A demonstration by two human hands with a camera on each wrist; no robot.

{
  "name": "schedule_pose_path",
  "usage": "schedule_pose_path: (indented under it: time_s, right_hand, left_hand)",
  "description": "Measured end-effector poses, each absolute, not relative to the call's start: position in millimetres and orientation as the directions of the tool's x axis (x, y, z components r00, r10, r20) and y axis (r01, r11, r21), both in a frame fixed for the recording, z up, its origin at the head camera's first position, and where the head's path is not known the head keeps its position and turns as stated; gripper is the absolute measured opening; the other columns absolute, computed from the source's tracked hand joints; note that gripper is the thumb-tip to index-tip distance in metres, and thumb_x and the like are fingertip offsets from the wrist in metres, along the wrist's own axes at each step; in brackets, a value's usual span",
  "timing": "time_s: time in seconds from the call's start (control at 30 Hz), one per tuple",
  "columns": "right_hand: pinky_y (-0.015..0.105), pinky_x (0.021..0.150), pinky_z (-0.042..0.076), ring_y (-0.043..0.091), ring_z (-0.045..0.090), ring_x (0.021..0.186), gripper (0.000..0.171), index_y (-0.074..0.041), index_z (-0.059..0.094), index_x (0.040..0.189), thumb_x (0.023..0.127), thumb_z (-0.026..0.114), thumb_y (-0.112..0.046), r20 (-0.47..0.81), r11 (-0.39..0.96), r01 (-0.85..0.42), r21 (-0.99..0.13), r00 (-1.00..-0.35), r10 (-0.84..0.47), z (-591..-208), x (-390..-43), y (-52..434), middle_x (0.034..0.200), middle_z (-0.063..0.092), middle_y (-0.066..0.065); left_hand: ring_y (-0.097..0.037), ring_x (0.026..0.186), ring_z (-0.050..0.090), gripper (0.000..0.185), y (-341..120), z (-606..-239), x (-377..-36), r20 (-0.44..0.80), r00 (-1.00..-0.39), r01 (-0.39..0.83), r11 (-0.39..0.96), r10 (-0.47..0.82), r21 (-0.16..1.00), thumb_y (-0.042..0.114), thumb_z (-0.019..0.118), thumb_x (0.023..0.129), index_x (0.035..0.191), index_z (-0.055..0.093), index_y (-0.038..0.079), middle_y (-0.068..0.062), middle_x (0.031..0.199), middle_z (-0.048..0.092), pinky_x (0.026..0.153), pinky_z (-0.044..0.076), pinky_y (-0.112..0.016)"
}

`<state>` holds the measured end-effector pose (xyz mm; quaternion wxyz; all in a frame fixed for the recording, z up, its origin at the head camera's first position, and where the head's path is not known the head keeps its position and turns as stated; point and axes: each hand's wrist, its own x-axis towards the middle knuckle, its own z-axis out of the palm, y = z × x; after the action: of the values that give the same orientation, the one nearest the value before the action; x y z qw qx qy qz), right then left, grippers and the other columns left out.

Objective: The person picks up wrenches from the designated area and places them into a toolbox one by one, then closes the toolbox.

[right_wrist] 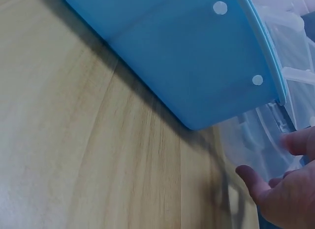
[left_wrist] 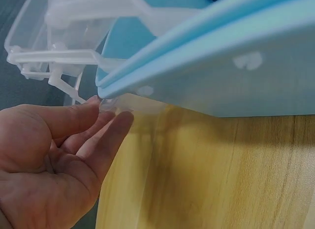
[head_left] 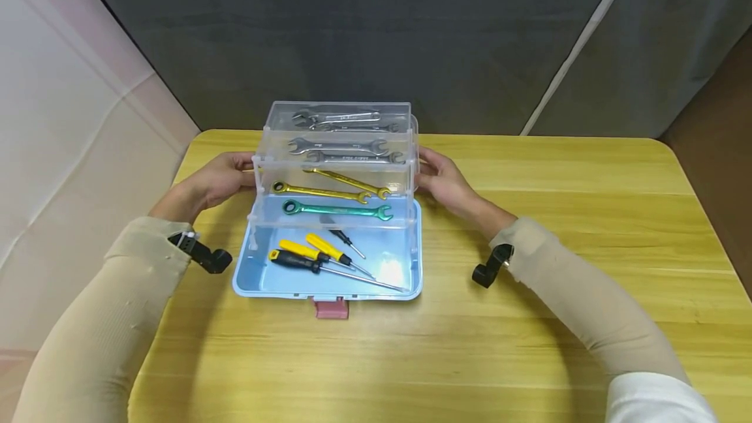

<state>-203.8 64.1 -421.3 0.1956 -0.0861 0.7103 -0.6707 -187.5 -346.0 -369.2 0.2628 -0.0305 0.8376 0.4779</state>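
Note:
An open toolbox with a blue base (head_left: 388, 273) stands mid-table, its clear stepped trays (head_left: 337, 137) fanned out toward the back. The trays hold silver wrenches (head_left: 341, 119), a gold wrench (head_left: 320, 191) and a green wrench (head_left: 337, 209). Yellow and black screwdrivers (head_left: 305, 254) lie in the base. My left hand (head_left: 232, 172) touches the trays' left side, and its relaxed fingers (left_wrist: 106, 135) meet clear plastic under the blue base (left_wrist: 236, 66). On the trays' right side my right hand (head_left: 435, 172) rests, fingers (right_wrist: 253, 177) extended by the clear lid (right_wrist: 256, 135) behind the blue base (right_wrist: 187, 56).
The yellow wooden table (head_left: 529, 318) stretches wide in front and to the right. A pink latch (head_left: 331, 307) sticks out from the box's near edge. A grey curtain hangs behind the table and a pale wall stands at the left.

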Motion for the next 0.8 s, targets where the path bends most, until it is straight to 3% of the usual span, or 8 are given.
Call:
schedule_pose_path:
  time_s: [0.33,0.47,0.57,0.7,0.8]
  right_hand:
    - [0.038,0.117,0.037,0.026,0.042,0.144,0.066,-0.009,0.038,0.156,0.096,0.059,0.01,-0.037,0.113,-0.003,-0.994,-0.937,-0.349,-415.5,-206.2,64.0,0.16,0.039,0.008]
    - [0.036,0.115,0.039,0.025,0.045,0.142,0.061,-0.006,0.042,0.153,0.097,0.058,0.01,-0.02,0.116,-0.02,-0.993,-0.943,-0.332,-409.4,-206.9,67.2,0.158,0.043,0.01]
    - [0.036,0.108,0.047,0.027,0.052,0.136,0.049,0.0,0.048,0.148,0.1,0.055,0.006,0.026,0.047,-0.042,-0.998,-0.949,-0.315,-404.9,-208.1,71.5,0.151,0.05,0.014]
    - [0.039,0.098,0.054,0.026,0.06,0.124,0.036,0.008,0.055,0.138,0.106,0.051,-0.007,0.092,-0.05,-0.08,-0.995,-0.954,-0.287,-391.6,-207.5,76.2,0.139,0.058,0.02]
    - [0.039,0.094,0.056,0.025,0.061,0.121,0.036,0.009,0.058,0.131,0.108,0.051,-0.018,0.106,-0.037,-0.1,-0.994,-0.956,-0.273,-377.9,-205.1,77.3,0.132,0.06,0.019]
  left_hand:
    - [-0.033,0.13,0.048,0.052,-349.2,-363.9,-185.5,-0.415,-0.897,-0.26,0.577,0.151,0.774,0.013,0.055,0.107,0.155,0.039,0.004,-0.021,0.152,0.044,0.113,0.039,-0.051]
    - [-0.028,0.131,0.047,0.055,-346.4,-357.2,-181.7,-0.4,-0.905,-0.259,0.559,0.144,0.788,0.035,0.048,0.109,0.155,0.039,0.007,-0.015,0.152,0.045,0.115,0.038,-0.049]
    - [-0.018,0.125,0.053,0.07,-345.1,-350.9,-179.9,-0.379,-0.914,-0.247,0.543,0.143,0.802,0.054,0.042,0.105,0.153,0.042,0.003,-0.002,0.14,0.056,0.108,0.046,-0.034]
    - [-0.021,0.131,0.053,0.085,-346.4,-338.8,-179.4,-0.355,-0.916,-0.22,0.507,0.186,0.833,0.064,0.03,0.102,0.152,0.038,-0.004,-0.007,0.145,0.054,0.106,0.046,-0.026]
    - [-0.025,0.136,0.048,0.092,-348.8,-325.8,-175.9,-0.36,-0.904,-0.213,0.488,0.229,0.847,0.069,0.018,0.1,0.156,0.029,-0.003,-0.018,0.157,0.037,0.11,0.042,-0.028]
